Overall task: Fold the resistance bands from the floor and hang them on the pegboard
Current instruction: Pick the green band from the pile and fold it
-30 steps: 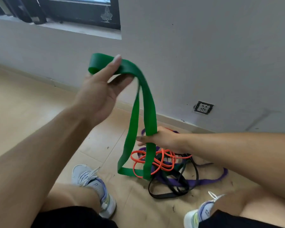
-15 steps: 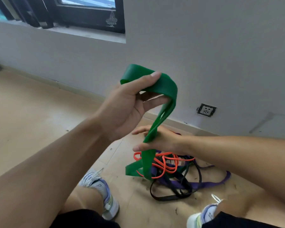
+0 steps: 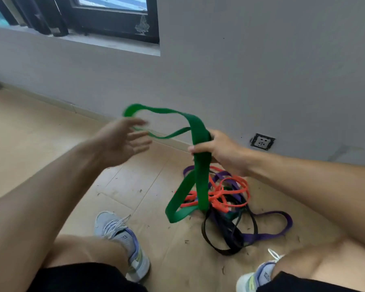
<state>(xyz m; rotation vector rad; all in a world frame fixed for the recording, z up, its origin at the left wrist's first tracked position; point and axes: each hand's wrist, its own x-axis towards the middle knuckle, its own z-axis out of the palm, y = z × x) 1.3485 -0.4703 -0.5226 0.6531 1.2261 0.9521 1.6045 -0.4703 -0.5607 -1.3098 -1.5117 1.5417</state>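
My right hand (image 3: 221, 149) grips a wide green resistance band (image 3: 200, 165) at its middle. One loop of it swings out to the left in the air, another hangs down to the floor. My left hand (image 3: 122, 140) is blurred, its fingers spread, just below the left loop and holding nothing. On the floor below my right hand lies a tangle of bands: an orange one (image 3: 223, 192), a purple one (image 3: 270, 228) and a black one (image 3: 226, 239). No pegboard is in view.
I crouch on a tan tiled floor (image 3: 40, 144) with my two sneakers (image 3: 122, 239) at the bottom. A grey wall (image 3: 261, 70) with a socket (image 3: 262, 141) stands just behind the bands. A dark window (image 3: 112, 15) sits at the upper left.
My left hand has let go of the green band's top fold and moved down and left, fingers open. My right hand has risen with the band, whose upper loop now flies loose.
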